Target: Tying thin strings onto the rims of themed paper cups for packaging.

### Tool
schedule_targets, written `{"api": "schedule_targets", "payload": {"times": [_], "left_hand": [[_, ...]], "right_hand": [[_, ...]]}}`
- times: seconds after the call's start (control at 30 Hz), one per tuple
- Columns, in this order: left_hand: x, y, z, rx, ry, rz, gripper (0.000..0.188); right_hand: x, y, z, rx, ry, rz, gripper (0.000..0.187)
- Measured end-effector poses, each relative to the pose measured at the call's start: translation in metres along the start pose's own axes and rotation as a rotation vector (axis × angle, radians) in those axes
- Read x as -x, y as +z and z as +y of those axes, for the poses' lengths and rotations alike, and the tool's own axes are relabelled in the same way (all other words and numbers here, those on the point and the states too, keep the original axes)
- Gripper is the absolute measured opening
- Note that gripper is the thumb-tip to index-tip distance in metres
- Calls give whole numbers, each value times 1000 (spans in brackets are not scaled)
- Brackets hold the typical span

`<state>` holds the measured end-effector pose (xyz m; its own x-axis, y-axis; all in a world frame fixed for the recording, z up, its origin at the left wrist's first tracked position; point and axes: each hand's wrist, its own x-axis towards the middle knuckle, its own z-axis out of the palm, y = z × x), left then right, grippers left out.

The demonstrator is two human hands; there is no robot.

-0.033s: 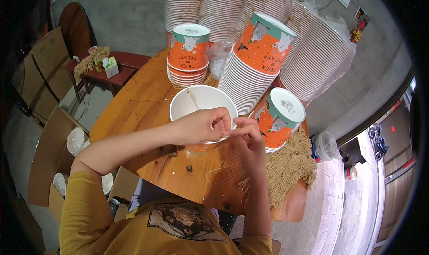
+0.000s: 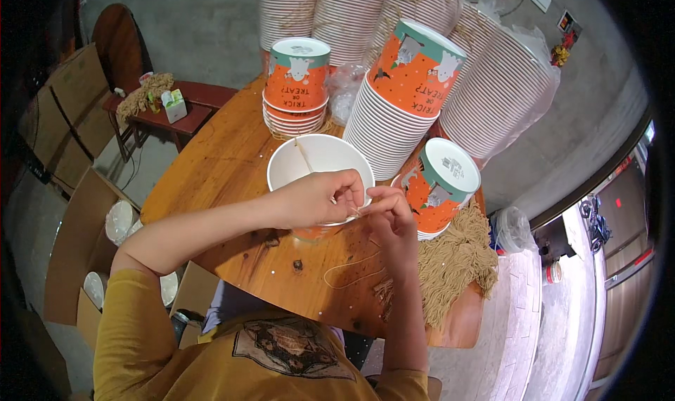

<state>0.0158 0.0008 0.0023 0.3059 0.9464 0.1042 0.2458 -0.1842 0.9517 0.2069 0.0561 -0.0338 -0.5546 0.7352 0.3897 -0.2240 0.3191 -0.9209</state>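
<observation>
An open paper bucket [image 2: 283,160], white inside and orange outside, stands on the wooden table. A tan string [image 2: 302,153] runs from its far rim down the inner wall. At the bucket's near right rim, my left hand [image 2: 327,195] and my right hand [image 2: 392,211] meet, fingertips pinched together on a thin cord. Much of the cord at the fingertips is hidden. A loose loop of pale cord [image 2: 351,281] trails onto the table below my right hand. Beside my right forearm lies a thick bundle of tan cords [image 2: 457,260].
Upturned orange buckets stand in a short stack [image 2: 299,84], a tall stack [image 2: 394,119] and a low stack [image 2: 446,183]. Taller bagged stacks [image 2: 492,77] rise behind. Cardboard boxes [image 2: 84,239] with white buckets sit left of the table [image 2: 211,162]. A red bench [image 2: 197,95] stands farther back.
</observation>
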Motion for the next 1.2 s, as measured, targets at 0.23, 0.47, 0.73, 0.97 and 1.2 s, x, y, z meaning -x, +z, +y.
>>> {"api": "schedule_targets", "payload": {"times": [0.23, 0.47, 0.73, 0.97, 1.2], "left_hand": [[2, 3, 3, -189, 61, 77, 10], [2, 2, 5, -215, 27, 86, 10], [3, -7, 2, -357, 118, 268, 12], [13, 11, 9, -767, 259, 360, 17], [9, 19, 4, -634, 188, 285, 12]], "right_hand": [[3, -4, 2, -110, 120, 8, 5], [-1, -2, -2, 463, -127, -13, 12], [0, 1, 3, 523, -135, 14, 12], [1, 0, 5, 526, -111, 43, 11], [2, 3, 2, 468, -103, 36, 11]]}}
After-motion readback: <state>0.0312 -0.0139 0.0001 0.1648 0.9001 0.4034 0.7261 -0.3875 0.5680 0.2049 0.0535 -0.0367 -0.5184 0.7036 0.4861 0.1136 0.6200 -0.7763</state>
